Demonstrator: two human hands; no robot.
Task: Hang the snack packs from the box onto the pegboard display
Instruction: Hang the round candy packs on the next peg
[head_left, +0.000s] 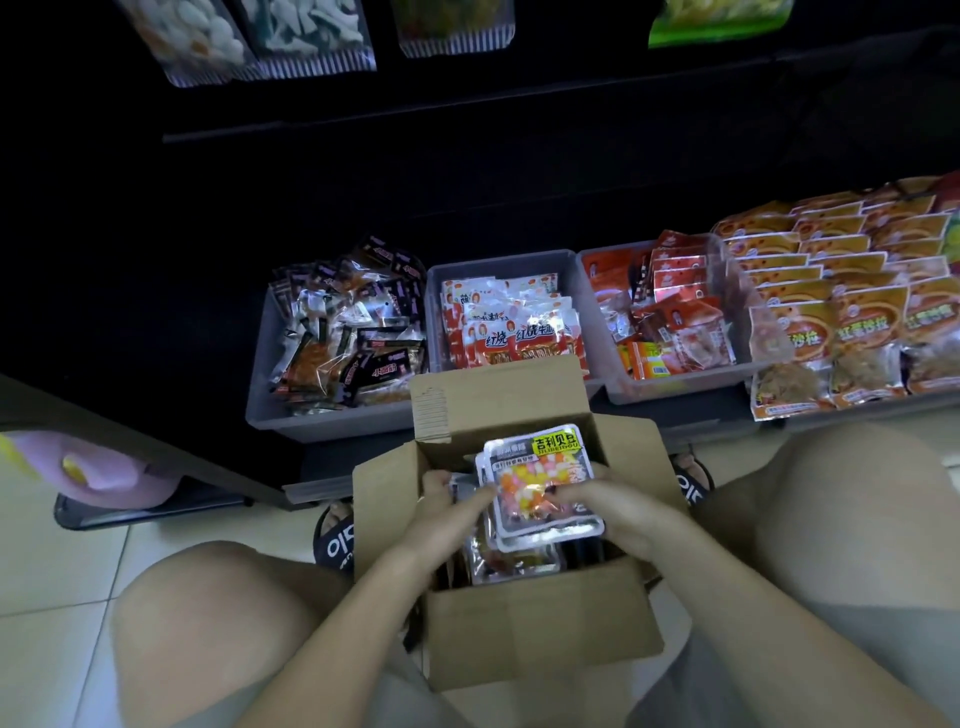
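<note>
Both hands worked inside the open cardboard box (540, 618), which stood on the floor between the person's knees. The left hand (441, 512) had its fingers curled, its grip pinching the left edge of a small stack of snack packs (535, 483). The right hand (618, 512) lay over the lower right part of the same stack, fingers curled across the clear window of the top pack and pinching it. The stack was tilted, its upper end raised toward the far flap of the box. More packs (511, 561) lay in the box directly beneath both grips. Beyond the grips, three grey bins (332, 415) of packaged snacks sat in a row, with orange packets (841, 312) to their right. Far above, hanging packs (311, 41) showed against the dark display (467, 156).
</note>
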